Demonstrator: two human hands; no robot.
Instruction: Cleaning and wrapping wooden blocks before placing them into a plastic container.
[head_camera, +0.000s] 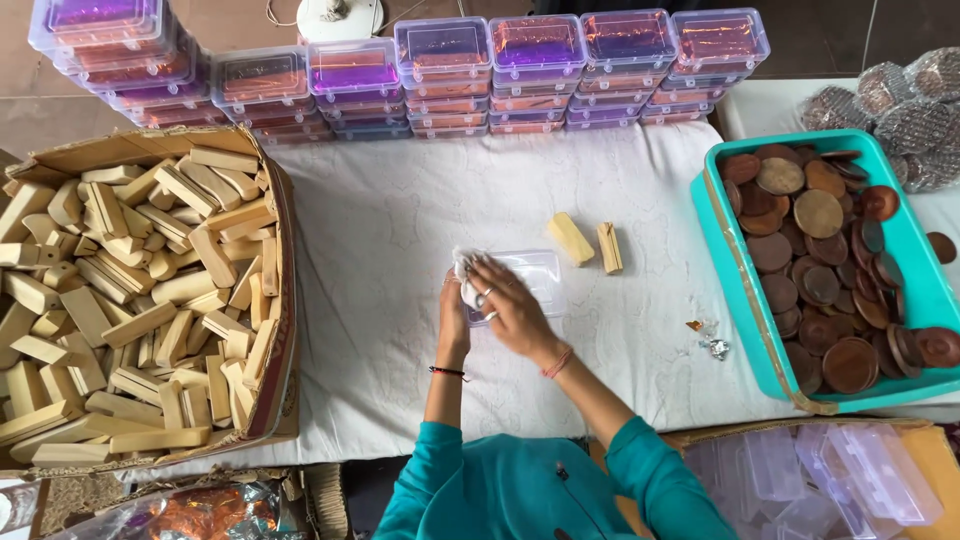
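**Packing a clear box at the cloth-covered table**

Your right hand (515, 305) lies flat over the clear plastic box (525, 280), fingers together and pressing on it. Your left hand (458, 300) is curled shut on a small white wad (466, 270) at the box's left edge. Two wooden blocks (585, 243) wait just beyond, not yet boxed. Filled boxes (440, 75) stacked along the far edge suggest much is done; the carton of blocks (140, 300) and the teal tray's (720, 250) brown discs (820, 270) remain.

Stacked clear plastic boxes with purple-orange contents (440, 75) line the table's far edge, a brown cardboard carton (285, 300) sits left, and empty clear lidded cases (830, 475) lie bottom right.
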